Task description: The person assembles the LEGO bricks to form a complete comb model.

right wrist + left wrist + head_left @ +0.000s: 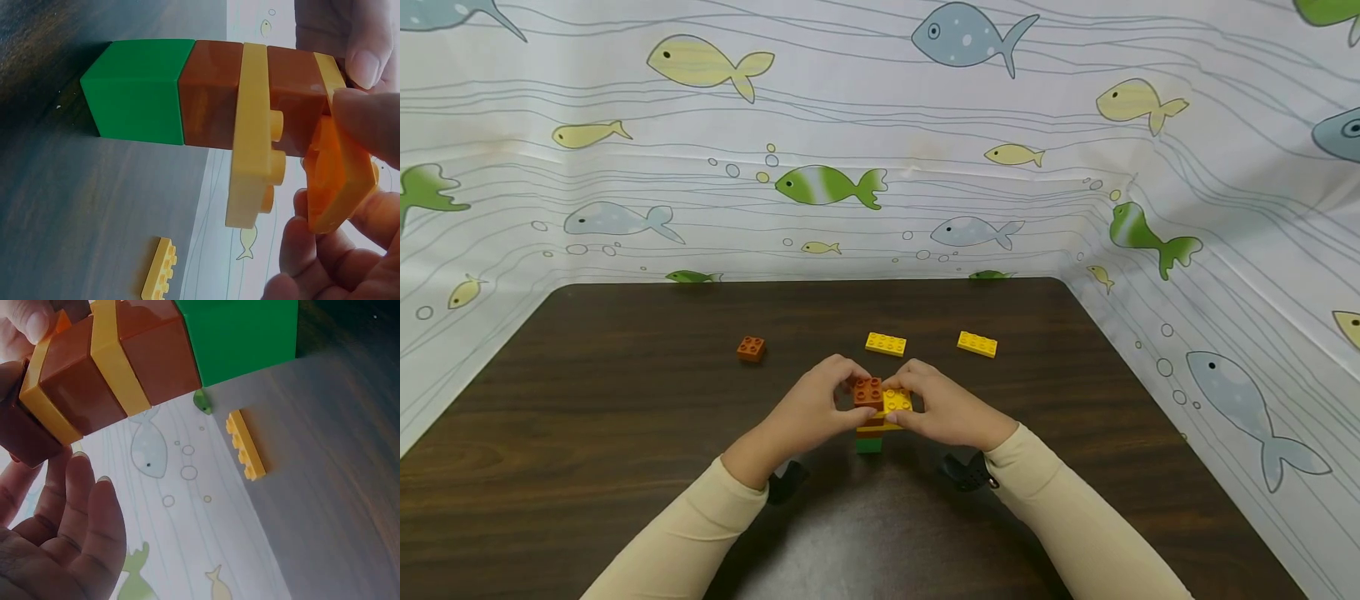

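Observation:
A tower of toy building bricks stands in front of me. Its base is a green block (pixel 137 90), with brown bricks and yellow plates alternating above it. Two yellow plates jut to the right, the lower one (pixel 249 162) and the upper one (pixel 345 181). On top sits a brown brick (pixel 868 390), which my left hand (pixel 812 402) pinches between thumb and fingers. My right hand (pixel 951 408) pinches the jutting end of the upper yellow plate, thumb in front and fingers behind. The left fingertips show close by the top brick in the left wrist view.
Farther back on the dark wooden table (pixel 625 400) lie a loose brown brick (pixel 751 349), a yellow plate (pixel 886 343) behind the tower and another yellow plate (pixel 977 343) to the right. A fish-patterned cloth (pixel 850 100) rises along the back and sides.

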The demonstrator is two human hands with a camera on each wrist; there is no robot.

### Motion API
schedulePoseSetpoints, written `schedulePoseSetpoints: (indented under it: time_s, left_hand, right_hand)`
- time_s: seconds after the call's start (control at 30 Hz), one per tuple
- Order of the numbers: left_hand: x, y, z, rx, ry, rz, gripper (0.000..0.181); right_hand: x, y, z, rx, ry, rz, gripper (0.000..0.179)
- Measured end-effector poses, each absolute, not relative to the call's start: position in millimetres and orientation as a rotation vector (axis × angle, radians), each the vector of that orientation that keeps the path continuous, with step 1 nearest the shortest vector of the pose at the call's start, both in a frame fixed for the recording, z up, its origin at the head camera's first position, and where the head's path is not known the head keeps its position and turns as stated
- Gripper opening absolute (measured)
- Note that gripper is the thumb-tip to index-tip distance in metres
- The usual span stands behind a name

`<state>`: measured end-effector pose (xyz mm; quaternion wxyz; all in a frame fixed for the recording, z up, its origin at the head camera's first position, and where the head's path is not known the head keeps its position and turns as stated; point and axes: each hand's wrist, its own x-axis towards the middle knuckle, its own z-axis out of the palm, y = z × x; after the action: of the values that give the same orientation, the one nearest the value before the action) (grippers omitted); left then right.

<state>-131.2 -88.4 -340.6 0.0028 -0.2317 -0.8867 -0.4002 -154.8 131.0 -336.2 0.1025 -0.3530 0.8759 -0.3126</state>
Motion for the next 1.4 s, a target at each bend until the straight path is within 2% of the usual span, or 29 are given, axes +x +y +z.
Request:
schedulePoseSetpoints:
  time_s: [0.67,1.4]
  left_hand:
    - [-132.2,-87.7,-342.4,-0.698,-2.813,-1.274,0.031]
    - [-133.6,-89.9,-340.7,-0.751,-2.811,-1.334,0.03]
  right_hand:
    - [-153.7,130.0,-343.2,-1.105,2.59,-1.036,0.037]
    - [-154.1,126.4,-341.8,-1.053,2.528,-1.158,0.033]
